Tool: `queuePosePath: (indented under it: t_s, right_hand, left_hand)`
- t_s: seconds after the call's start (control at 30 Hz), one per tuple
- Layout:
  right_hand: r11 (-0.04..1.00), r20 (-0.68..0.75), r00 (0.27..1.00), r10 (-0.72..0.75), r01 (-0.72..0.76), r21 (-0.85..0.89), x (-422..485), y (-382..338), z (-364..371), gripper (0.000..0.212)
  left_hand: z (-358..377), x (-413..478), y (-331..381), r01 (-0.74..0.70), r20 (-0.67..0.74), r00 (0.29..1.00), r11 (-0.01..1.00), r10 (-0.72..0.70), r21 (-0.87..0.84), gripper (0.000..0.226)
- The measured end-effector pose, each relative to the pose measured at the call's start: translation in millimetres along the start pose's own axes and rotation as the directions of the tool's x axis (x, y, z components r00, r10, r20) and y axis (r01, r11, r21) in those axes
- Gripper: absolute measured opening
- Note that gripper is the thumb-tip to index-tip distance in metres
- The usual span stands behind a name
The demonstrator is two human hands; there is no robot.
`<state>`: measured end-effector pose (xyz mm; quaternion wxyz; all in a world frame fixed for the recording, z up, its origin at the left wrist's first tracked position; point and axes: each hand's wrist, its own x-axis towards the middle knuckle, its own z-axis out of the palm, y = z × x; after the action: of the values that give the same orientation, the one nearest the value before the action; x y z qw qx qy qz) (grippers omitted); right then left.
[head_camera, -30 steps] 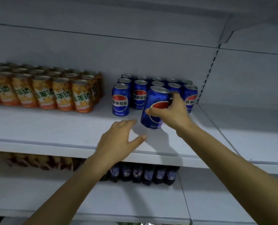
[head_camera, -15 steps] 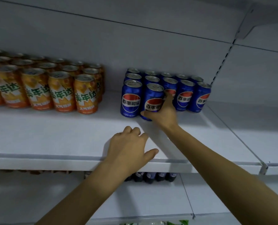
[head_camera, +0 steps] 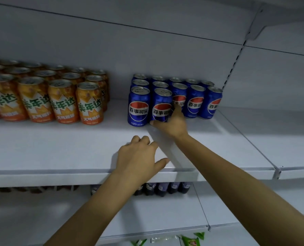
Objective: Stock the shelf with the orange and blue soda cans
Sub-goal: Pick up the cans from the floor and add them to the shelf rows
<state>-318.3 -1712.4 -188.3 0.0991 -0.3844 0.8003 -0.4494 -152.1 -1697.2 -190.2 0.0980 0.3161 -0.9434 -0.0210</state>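
Obs: blue can (head_camera: 161, 105) stands upright on shelf (head_camera: 58, 148), front row of the blue cans (head_camera: 195, 102), 2nd from left. It is just beside the neighbour can (head_camera: 138, 107); can't tell if the walls touch. Its base is partly hidden by the hand.

Right hand (head_camera: 172, 125) grips it low: thumb lies across the front at the base, fingers curl round the right side into the gap toward the next can back. Left hand (head_camera: 138, 157) rests on the shelf nr the front edge, fingers loosely bent, thumb out, nothing in it.

Orange cans (head_camera: 62, 100) form their own block to the left, well apart from the blue.

Handling (judgement, not measured):
- Tabs look unopened, so prob. full: some heft for one hand, wt sits low and even.
- Wall is thin metal, stiff enough while sealed, but a hard squeeze or a knock on the shelf lip could dent it.
- Printed surface is smooth and glossy, so prob. slick. Can't see any condensation.
- Round body slides or rolls easily; a nudge would shove neighbours out of line.

Where to hold: mid-body wrap, thumb opposite fingers, gives best control for lifting. The low grip seen here suits sliding and squaring up only. Rim/top pinch is weaker. Rows are tight, so finger room is on the front and the open right side.
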Motion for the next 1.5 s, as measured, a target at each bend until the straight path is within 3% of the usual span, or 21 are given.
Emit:
queuePosePath:
  t_s: [0.13, 0.2, 0.3, 0.37, 0.47, 0.6, 0.7, 0.87, 0.97, 1.23, 1.37, 1.5]
  right_hand:
    - [0.992, 0.133, 0.991, 0.030, -0.013, -0.125, -35.7, 12.6, -41.1, 0.075]
    - [0.978, 0.168, 0.986, 0.017, 0.019, -0.209, -63.5, 23.8, -68.4, 0.069]
    - [0.952, 0.108, 0.992, -0.060, 0.089, -0.293, -115.4, 44.4, -110.5, 0.063]
    - [0.946, 0.050, 0.991, -0.128, 0.137, -0.294, -158.3, 63.8, -139.4, 0.058]
    - [0.934, -0.010, 0.994, -0.113, 0.102, -0.342, -235.2, 106.2, -178.5, 0.055]
    - [0.892, -0.009, 0.989, 0.144, -0.134, -0.432, -340.3, 183.9, -210.6, 0.057]
    - [0.834, -0.009, 0.943, 0.333, -0.299, -0.465, -404.0, 229.8, -223.9, 0.059]
    - [0.776, -0.110, 0.872, 0.476, -0.476, -0.413, -467.4, 281.4, -242.4, 0.052]
    - [0.740, -0.159, 0.827, 0.540, -0.556, -0.378, -485.9, 309.1, -254.1, 0.049]
    - [0.606, -0.101, 0.696, 0.711, -0.679, -0.416, -472.9, 405.4, -291.5, 0.050]
    - [0.512, -0.049, 0.585, 0.809, -0.744, -0.428, -446.4, 472.5, -303.6, 0.051]
    - [0.405, 0.020, 0.415, 0.909, -0.874, -0.268, -431.8, 554.6, -283.3, 0.050]
  left_hand:
    - [-1.8, 3.4, -1.7, 0.018, 0.036, 0.999, 0.999, -0.017, -0.035, 0.056]
    - [-2.6, -0.2, 8.3, 0.011, -0.016, 1.000, 0.995, -0.013, -0.100, 0.054]
    - [5.1, -22.2, 49.3, -0.148, -0.217, 0.971, 0.966, 0.101, -0.212, 0.046]
    - [19.4, -45.8, 86.6, -0.284, -0.249, 0.942, 0.931, 0.226, -0.227, 0.041]
    - [54.9, -86.0, 138.5, -0.374, -0.092, 0.927, 0.914, 0.363, -0.161, 0.047]
    - [101.6, -146.5, 194.5, -0.418, 0.146, 0.887, 0.895, 0.439, -0.156, 0.052]
    - [127.0, -185.0, 229.4, -0.442, 0.262, 0.842, 0.881, 0.472, -0.168, 0.048]
    - [155.0, -212.8, 269.7, -0.479, 0.360, 0.782, 0.860, 0.508, -0.174, 0.045]
    - [174.0, -211.7, 288.8, -0.480, 0.415, 0.752, 0.857, 0.512, -0.187, 0.049]
    - [261.2, -160.9, 364.8, -0.384, 0.580, 0.668, 0.883, 0.466, -0.268, 0.045]
    - [316.8, -126.4, 407.2, -0.269, 0.683, 0.613, 0.918, 0.396, -0.291, 0.048]
    - [394.8, -113.8, 434.6, -0.226, 0.771, 0.518, 0.928, 0.371, -0.296, 0.046]
